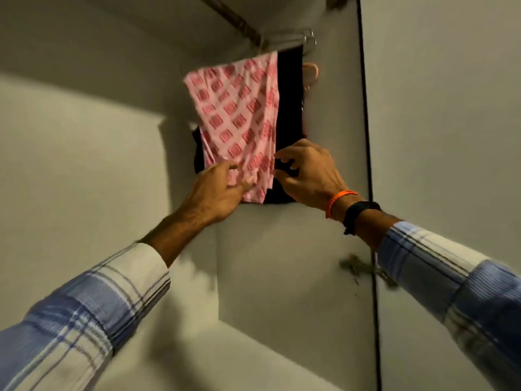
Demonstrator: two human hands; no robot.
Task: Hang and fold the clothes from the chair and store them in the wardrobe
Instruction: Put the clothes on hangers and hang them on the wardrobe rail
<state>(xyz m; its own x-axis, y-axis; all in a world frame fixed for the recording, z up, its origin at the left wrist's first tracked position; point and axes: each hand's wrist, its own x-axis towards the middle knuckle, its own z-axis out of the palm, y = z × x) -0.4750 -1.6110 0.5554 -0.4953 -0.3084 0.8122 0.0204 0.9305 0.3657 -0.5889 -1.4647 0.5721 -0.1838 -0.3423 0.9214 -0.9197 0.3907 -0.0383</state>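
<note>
Below the wardrobe rail, the left hand pinches the pink patterned cloth's lower edge. The right hand's curled fingers pinch its right edge beside a black garment.

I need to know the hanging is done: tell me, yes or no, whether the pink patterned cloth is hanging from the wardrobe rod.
Yes, the pink patterned cloth hangs on a hanger from the wardrobe rod, beside a black garment.

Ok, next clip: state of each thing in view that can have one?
pink patterned cloth: hanging from the rail, lower edge gripped.
black garment: hanging behind the pink one.
left hand: holds the pink cloth's lower edge.
right hand: fingers curled at the cloth's edge, grip unclear.
wardrobe door: looks closed.
</note>
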